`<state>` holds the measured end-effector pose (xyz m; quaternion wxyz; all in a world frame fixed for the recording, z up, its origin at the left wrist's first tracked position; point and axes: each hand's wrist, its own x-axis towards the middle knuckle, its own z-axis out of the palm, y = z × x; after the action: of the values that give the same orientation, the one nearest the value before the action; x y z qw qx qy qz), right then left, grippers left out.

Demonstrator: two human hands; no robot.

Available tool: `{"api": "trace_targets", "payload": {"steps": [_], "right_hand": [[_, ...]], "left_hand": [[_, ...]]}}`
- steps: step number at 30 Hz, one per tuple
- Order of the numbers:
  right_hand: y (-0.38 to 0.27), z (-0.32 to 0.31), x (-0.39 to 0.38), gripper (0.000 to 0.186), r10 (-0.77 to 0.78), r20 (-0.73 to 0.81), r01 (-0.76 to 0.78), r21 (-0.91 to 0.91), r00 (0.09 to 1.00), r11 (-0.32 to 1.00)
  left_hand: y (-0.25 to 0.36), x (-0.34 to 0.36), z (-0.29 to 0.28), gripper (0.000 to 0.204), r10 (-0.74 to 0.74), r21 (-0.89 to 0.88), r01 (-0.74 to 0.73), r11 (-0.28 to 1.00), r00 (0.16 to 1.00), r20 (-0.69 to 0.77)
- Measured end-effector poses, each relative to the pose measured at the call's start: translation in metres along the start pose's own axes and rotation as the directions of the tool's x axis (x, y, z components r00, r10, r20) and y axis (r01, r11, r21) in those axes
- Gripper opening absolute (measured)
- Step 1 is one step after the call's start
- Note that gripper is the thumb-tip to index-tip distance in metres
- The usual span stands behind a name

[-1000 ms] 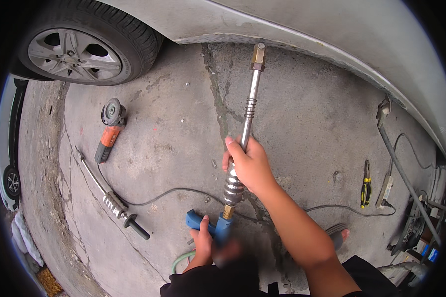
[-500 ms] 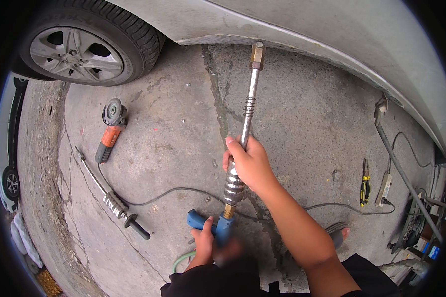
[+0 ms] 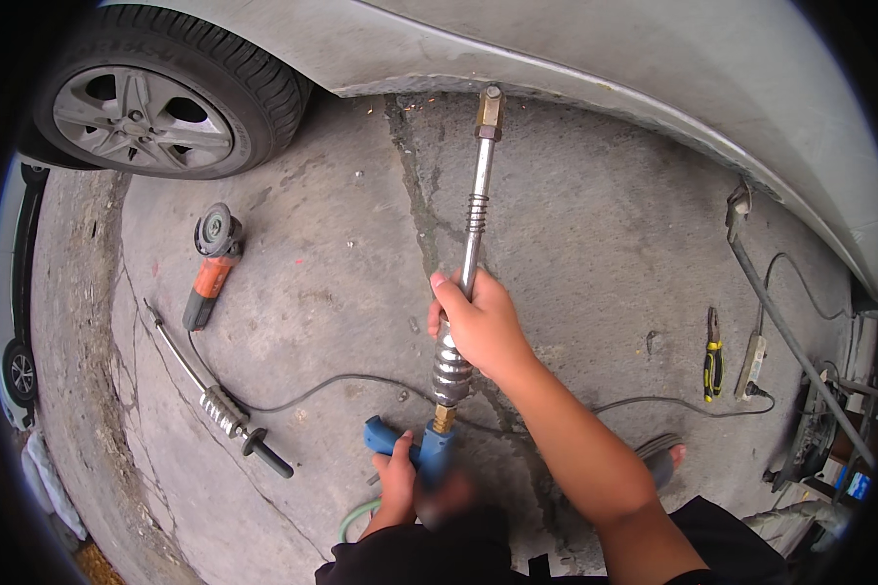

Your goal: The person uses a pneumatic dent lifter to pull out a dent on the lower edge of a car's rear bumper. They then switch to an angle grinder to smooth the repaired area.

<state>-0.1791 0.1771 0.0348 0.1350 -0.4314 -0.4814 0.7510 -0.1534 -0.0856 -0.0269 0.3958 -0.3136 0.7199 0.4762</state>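
A slide hammer dent puller stretches from my lap up to the lower edge of a pale car panel. Its brass-coloured hex tip overlaps that edge; contact is hard to judge. My right hand wraps round the chrome rod and the top of the ribbed sliding weight. Below, the fingers of my left hand close on the blue pistol-shaped handle, from which a green hose curves away. A blurred patch covers part of the handle's lower end.
To the left lie an angle grinder and a second slide hammer. A black cord crosses the concrete. On the right are yellow-black pliers, a power strip and a long metal bar. A car wheel stands upper left.
Small orange sparks now show along the panel's lower edge near the tip. The whole view has shifted slightly; both hands keep the same grip on the puller.
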Motion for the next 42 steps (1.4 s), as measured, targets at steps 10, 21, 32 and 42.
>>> {"api": "trace_targets", "payload": {"steps": [10, 21, 32, 42], "right_hand": [[-0.039, 0.001, 0.033, 0.023, -0.001, -0.101, 0.009, 0.083, 0.995, 0.997], [-0.028, 0.002, 0.022, 0.027, 0.021, -0.02, -0.014, 0.316, 1.0, 0.949], [-0.037, -0.006, 0.036, 0.04, 0.17, 0.215, -0.243, 0.382, 0.962, 0.892], [-0.021, -0.042, 0.046, 0.032, 0.01, 0.674, -0.526, 0.566, 0.738, 0.634]], "left_hand": [[0.007, 0.0, 0.003, 0.062, -0.032, -0.156, 0.031, 0.987, 0.999, -0.003], [0.004, 0.013, -0.005, 0.058, 0.062, -0.086, -0.065, 0.994, 0.997, -0.047], [-0.014, 0.016, -0.005, 0.058, 0.076, 0.036, -0.076, 0.996, 0.997, -0.013], [-0.012, 0.007, 0.0, 0.062, 0.083, 0.201, -0.071, 0.977, 0.995, -0.051]]}}
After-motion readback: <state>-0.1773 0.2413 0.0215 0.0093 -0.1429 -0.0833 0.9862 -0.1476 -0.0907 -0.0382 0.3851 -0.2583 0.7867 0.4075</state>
